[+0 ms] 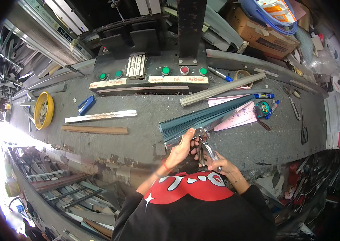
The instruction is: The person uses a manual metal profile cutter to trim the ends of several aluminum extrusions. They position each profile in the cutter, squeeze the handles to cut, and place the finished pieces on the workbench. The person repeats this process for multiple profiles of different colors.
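A dark teal-grey metal profile (pixel 202 117) lies slanted on the grey workbench (pixel 138 136), its near end by my hands. My left hand (pixel 183 146) grips that near end from below. My right hand (pixel 218 162) holds metal pliers (pixel 205 143), whose jaws touch the profile's end beside my left fingers. A red band circles my left wrist. My black and red shirt fills the lower middle.
A silver strip (pixel 101 116), a brown strip (pixel 94 129), a blue stapler (pixel 86 105) and a yellow bowl (pixel 43 109) lie left. A grey profile (pixel 222 89), pink paper (pixel 238 116), tape measure (pixel 261 108), markers and scissors (pixel 304 134) lie right. A machine with coloured buttons (pixel 150 76) stands behind.
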`<state>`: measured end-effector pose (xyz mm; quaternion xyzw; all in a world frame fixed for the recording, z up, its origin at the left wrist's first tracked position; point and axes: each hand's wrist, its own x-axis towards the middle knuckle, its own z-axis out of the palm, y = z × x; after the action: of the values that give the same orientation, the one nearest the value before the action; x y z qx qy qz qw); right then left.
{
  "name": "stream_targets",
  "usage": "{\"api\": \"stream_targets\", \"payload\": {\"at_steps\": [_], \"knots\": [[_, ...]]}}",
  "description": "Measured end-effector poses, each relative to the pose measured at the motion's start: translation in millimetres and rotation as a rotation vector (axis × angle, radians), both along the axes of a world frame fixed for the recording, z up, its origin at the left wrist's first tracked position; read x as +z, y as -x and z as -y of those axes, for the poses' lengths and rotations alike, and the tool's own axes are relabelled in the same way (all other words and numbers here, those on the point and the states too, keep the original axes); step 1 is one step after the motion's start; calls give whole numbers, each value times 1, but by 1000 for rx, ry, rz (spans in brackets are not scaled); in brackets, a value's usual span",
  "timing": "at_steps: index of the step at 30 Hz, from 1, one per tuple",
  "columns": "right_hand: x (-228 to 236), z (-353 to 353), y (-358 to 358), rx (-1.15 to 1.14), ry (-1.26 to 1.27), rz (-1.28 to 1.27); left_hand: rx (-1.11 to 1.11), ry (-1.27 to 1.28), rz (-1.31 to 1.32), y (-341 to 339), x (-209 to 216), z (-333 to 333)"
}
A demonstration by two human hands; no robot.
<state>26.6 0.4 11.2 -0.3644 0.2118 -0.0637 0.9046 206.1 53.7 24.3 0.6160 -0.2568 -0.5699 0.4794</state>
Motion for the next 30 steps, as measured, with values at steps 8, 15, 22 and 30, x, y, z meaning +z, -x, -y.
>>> {"api": "stream_targets", "payload": {"at_steps": [8, 15, 22, 30], "knots": [[3, 2, -3, 49, 165, -37, 78, 24, -7, 7, 11, -1], [5, 6, -4, 113, 391, -130, -6, -26, 31, 4, 4, -4], [4, -3, -8, 89, 434, -153, 12, -101, 33, 5, 9, -5], [-1, -16, -15, -92, 485, -159, -7, -125, -6, 5, 14, -1]]}}
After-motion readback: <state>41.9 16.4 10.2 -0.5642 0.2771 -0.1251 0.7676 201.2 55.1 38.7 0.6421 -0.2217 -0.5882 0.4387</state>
